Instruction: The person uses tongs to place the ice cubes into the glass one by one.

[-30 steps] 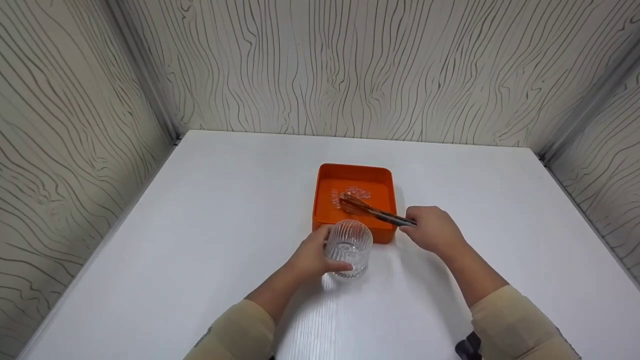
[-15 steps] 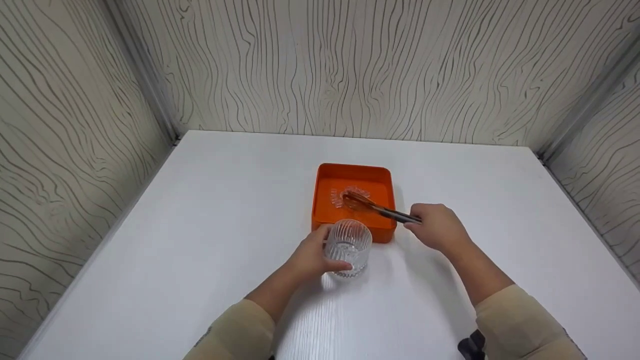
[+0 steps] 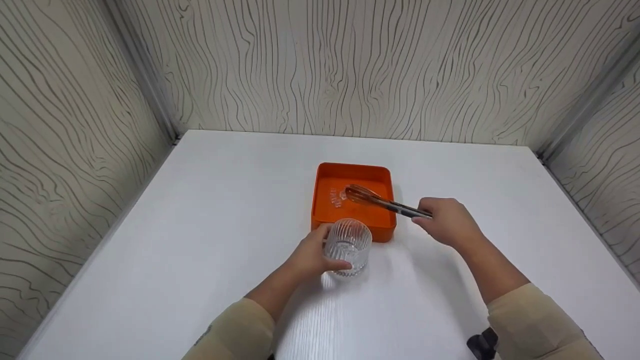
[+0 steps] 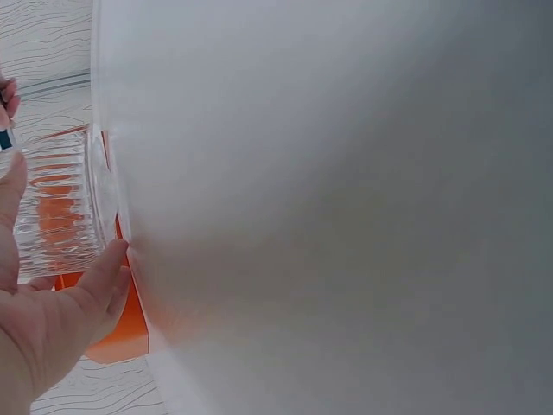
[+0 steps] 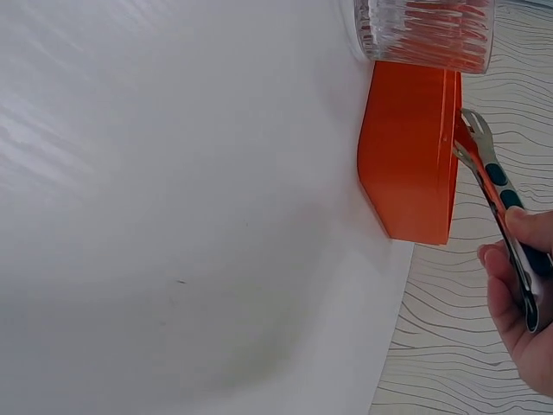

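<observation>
My left hand (image 3: 311,256) holds a clear ribbed glass (image 3: 354,247) from its left side, thumb across the front. The glass stands upright on the white table, right at the front wall of a square orange box (image 3: 384,234). A pair of tongs (image 3: 392,206) with metal heads and dark grip patches is in my right hand (image 3: 446,220). Its heads (image 5: 471,138) are over the box, near the rim in the right wrist view. Small clear pieces (image 3: 336,199) lie on the box floor, left of the heads. I cannot tell whether the tongs hold a piece.
The white table (image 3: 225,210) extends on both sides of the box. Panels with a wood-grain pattern (image 3: 325,70) enclose it at the back and sides. A small black object (image 3: 482,344) shows beside the right sleeve.
My right hand has drawn back to the right and slightly away from me, bringing the tongs with it. The clear pieces seen earlier around the heads show less now. Left hand and glass keep still.
</observation>
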Tool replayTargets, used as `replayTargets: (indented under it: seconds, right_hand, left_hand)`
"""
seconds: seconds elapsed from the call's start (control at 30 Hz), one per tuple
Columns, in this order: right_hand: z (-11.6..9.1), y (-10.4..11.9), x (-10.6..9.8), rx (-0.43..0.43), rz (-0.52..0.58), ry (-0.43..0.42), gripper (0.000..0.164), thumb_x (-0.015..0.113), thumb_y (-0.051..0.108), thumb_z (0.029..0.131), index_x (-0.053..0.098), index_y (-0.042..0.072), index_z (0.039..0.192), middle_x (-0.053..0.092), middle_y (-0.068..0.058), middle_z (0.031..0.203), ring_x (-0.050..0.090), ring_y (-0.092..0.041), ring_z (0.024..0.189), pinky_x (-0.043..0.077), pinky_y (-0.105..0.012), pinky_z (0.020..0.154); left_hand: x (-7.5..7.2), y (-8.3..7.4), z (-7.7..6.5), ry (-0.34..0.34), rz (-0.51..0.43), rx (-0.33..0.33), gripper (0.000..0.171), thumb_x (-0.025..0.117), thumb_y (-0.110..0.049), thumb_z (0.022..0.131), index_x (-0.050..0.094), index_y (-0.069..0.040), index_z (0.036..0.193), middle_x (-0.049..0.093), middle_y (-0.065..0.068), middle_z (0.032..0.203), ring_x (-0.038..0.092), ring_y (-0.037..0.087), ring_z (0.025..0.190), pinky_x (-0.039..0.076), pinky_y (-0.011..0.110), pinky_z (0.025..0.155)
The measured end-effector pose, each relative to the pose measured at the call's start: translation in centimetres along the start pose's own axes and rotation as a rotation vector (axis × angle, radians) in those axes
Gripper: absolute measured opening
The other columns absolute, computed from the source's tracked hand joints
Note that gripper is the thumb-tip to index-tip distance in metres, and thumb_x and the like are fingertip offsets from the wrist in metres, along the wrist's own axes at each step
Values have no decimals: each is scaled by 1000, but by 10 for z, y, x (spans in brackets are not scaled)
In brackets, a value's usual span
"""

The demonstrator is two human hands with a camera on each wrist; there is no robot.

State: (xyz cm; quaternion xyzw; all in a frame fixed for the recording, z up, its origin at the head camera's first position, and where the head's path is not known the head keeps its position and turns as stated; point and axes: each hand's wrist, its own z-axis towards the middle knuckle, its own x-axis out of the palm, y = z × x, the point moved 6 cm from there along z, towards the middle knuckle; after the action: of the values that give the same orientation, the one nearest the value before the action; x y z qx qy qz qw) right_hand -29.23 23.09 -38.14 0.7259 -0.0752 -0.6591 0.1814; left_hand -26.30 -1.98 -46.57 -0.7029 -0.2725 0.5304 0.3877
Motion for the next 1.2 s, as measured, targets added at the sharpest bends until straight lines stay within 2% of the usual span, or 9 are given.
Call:
replayTargets:
  seconds: [0.2, 0.43, 0.7, 0.97, 1.2]
  right_hand:
    - [-8, 0, -11, -39, 11, -25, 10, 64, 21, 85, 58, 14, 81, 57, 1, 64, 49, -17, 60, 38, -28, 52]
    - [-18, -1, -21, -69, 23, -29, 9, 64, 21, 85, 59, 15, 81, 58, 2, 65, 50, -17, 61, 38, -28, 53]
    - [-31, 2, -29, -82, 55, -16, 7, 65, 20, 84, 60, 16, 82, 57, 1, 66, 50, -17, 62, 39, -29, 53]
    - [-44, 6, -33, -148, 76, -37, 8, 67, 20, 83, 60, 18, 81, 55, 4, 63, 49, -15, 61, 38, -29, 53]
    - [-51, 8, -31, -222, 103, -40, 9, 69, 19, 82, 60, 20, 78, 54, 7, 60, 47, -11, 56, 37, -24, 48]
  left_hand:
    - [0, 0, 1, 1, -23, -5, 81, 83, -40, 60, 42, -27, 129, 51, -6, 125, 48, 20, 117, 40, 45, 98]
    - [1, 1, 1, -3, -19, -33, 81, 82, -42, 58, 42, -30, 128, 51, -7, 125, 47, 20, 117, 40, 45, 98]
    - [0, 1, 1, -4, -23, -15, 81, 83, -41, 58, 42, -29, 127, 51, -7, 123, 48, 20, 116, 40, 44, 98]
    - [1, 2, 1, -10, -32, -34, 81, 83, -41, 58, 42, -32, 127, 51, -9, 125, 46, 19, 118, 39, 45, 99]
    - [2, 2, 1, -12, -15, -62, 81, 83, -42, 58, 41, -33, 127, 50, -7, 126, 46, 20, 119, 39, 46, 98]
